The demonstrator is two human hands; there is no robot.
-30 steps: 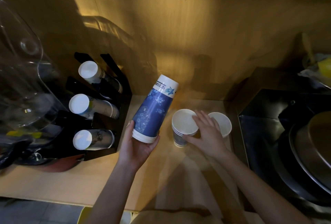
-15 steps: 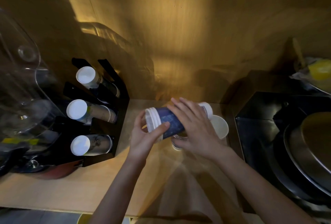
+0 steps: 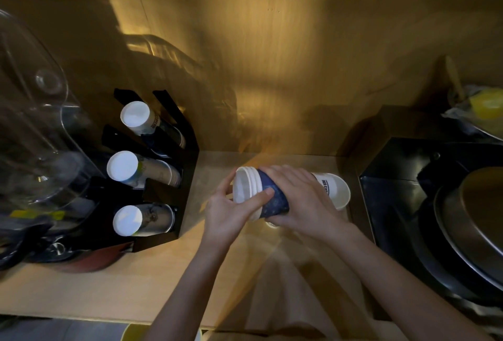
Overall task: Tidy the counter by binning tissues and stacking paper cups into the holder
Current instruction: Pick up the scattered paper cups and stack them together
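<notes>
A stack of blue-and-white paper cups (image 3: 272, 200) lies nearly level above the counter, its open rims pointing left. My left hand (image 3: 231, 215) grips the rim end, thumb across the blue side. My right hand (image 3: 296, 201) wraps over the middle of the same stack. A white cup (image 3: 340, 193) stands on the counter just behind my right hand, and another cup (image 3: 272, 224) under the stack is mostly hidden. The black cup holder (image 3: 187, 166) at the left carries three rows of stacked cups with white bases facing me. No tissues are visible.
A clear plastic dome (image 3: 35, 128) and dark clutter fill the far left. A black box (image 3: 394, 177) and a large metal bowl (image 3: 479, 221) stand at the right. The wooden counter (image 3: 136, 286) runs to its front edge below, with a wooden wall behind.
The cup stack tipped from upright in my left hand to nearly level. My right hand left the cup on the counter and closed over the stack.
</notes>
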